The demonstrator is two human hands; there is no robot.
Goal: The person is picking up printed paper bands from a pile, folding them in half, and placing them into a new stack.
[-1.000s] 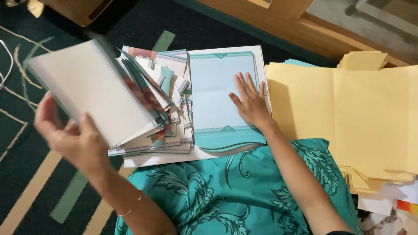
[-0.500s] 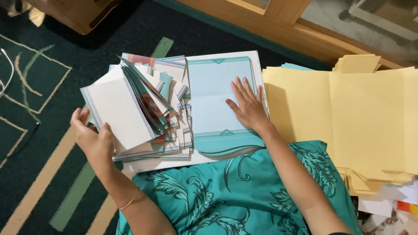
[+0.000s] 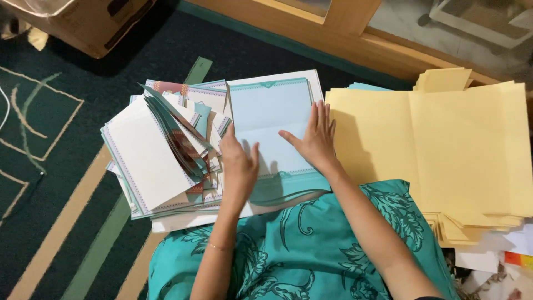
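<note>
A pale blue bordered sheet (image 3: 272, 111) lies flat in front of me on the carpet. My right hand (image 3: 313, 139) presses flat on its right half, fingers spread. My left hand (image 3: 239, 166) rests at the sheet's left edge, thumb out, between it and a messy pile of folded printed cards (image 3: 161, 161) on the left. Neither hand holds anything. The top card of the pile lies white side up, tilted.
A wide stack of yellow paper sheets (image 3: 455, 150) lies to the right. My teal patterned clothing (image 3: 300, 250) covers the lower middle. A cardboard box (image 3: 83, 22) stands at top left, a wooden frame (image 3: 355, 33) runs along the top, on dark green patterned carpet (image 3: 50, 139).
My left hand laid the folded white card down on the pile and moved right to the blue sheet's edge. My right hand stayed pressed on the sheet.
</note>
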